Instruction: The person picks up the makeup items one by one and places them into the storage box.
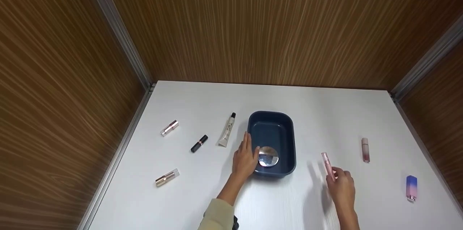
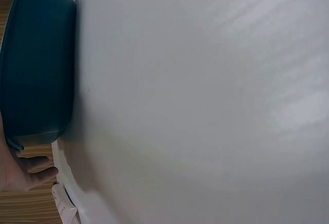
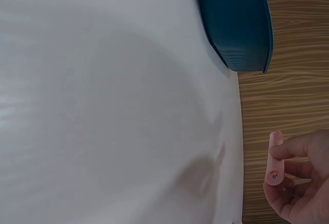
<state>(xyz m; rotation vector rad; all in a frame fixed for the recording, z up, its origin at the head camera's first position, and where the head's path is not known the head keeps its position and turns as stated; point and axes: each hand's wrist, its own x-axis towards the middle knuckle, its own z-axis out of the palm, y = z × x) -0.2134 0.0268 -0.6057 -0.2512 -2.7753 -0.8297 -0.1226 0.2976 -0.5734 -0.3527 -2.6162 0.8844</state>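
Note:
My left hand (image 1: 244, 159) rests at the left side of a dark blue rectangular bin (image 1: 290, 143), fingers extended along its outside and thumb over the rim. Inside, near the front, lies a round shiny silver compact (image 1: 268, 157). To the right of the bin, my right hand (image 1: 341, 186) pinches a slim pink lip gloss tube (image 1: 327, 165) between thumb and fingers. In the right wrist view the tube (image 3: 275, 157) is held above the table, its end marked "01" facing the camera.
Left of the bin lie a cream squeeze tube (image 1: 226, 131), a black lipstick (image 1: 199, 143), a rose-gold lipstick (image 1: 169, 128) and a gold lipstick (image 1: 167, 178). At right are a pink-red lip gloss (image 1: 365, 150) and a blue-pink tube (image 1: 411, 188). Wood-grain panels enclose the white table (image 1: 325, 107).

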